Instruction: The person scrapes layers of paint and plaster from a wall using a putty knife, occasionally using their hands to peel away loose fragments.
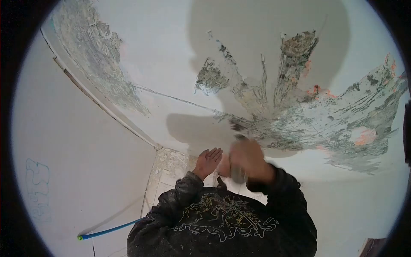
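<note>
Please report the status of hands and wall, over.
Left hand open, empty. Right hand blurred, grip unclear. Wall patchy, partly bared. Shadows fall across it.

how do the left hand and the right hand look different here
The left hand is open, its palm showing and fingers extended, while the right hand is curled around a tool too blurred to name. The left hand looks fairly sharp; the right hand is smeared by blur. Both come out of dark sleeves.
</note>
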### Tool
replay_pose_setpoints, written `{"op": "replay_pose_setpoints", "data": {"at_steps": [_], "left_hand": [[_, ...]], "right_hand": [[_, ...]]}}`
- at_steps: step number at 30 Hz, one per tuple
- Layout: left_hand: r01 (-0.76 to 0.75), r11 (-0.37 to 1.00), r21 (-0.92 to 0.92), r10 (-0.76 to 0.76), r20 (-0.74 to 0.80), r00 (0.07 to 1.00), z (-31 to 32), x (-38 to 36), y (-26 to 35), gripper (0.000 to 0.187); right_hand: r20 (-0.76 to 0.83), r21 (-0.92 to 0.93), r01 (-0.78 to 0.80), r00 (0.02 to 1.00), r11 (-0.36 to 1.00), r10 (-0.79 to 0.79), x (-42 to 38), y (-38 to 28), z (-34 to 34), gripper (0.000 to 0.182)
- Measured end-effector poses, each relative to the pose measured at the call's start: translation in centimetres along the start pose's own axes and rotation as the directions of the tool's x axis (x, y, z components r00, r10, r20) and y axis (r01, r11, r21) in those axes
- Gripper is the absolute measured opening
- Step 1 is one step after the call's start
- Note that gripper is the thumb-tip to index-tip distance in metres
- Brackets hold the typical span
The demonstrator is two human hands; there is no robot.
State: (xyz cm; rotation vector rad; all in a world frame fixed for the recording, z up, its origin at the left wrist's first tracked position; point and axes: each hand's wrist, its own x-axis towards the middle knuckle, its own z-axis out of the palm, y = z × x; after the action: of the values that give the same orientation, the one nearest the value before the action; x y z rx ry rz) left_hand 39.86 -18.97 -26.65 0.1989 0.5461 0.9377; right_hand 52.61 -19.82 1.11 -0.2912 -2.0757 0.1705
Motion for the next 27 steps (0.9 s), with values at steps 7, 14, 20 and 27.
{"op": "replay_pose_setpoints", "data": {"at_steps": [7, 14, 20, 27], "left_hand": [[0.045, 0.986, -0.162, -0.050, -0.030, 0.998, 0.4, 0.2, -0.1, 0.053], [0.123, 0.928, -0.351, -0.115, 0.042, 0.992, 0.3, 1.9, 0.1, 0.053], [0.105, 0.918, -0.383, -0.065, 0.117, 0.991, 0.2, 3.4, 0.6, 0.052], [-0.112, 0.988, 0.106, 0.101, 0.107, 0.989, 5.0, -1.1, 2.7, 0.053]], "right_hand": [[-0.019, 0.088, 0.108, 0.994, 0.990, -0.106, 0.2, -1.7, -0.1, 0.022], [-0.062, -0.005, 0.275, 0.960, 0.961, -0.275, -1.4, -0.6, 0.2, 0.026], [0.309, -0.168, -0.073, 0.943, 0.983, 0.123, -2.1, 0.7, -1.1, 0.015], [0.206, -0.066, -0.196, 0.957, 0.978, 0.205, -2.4, -0.4, 0.1, 0.019]]}}
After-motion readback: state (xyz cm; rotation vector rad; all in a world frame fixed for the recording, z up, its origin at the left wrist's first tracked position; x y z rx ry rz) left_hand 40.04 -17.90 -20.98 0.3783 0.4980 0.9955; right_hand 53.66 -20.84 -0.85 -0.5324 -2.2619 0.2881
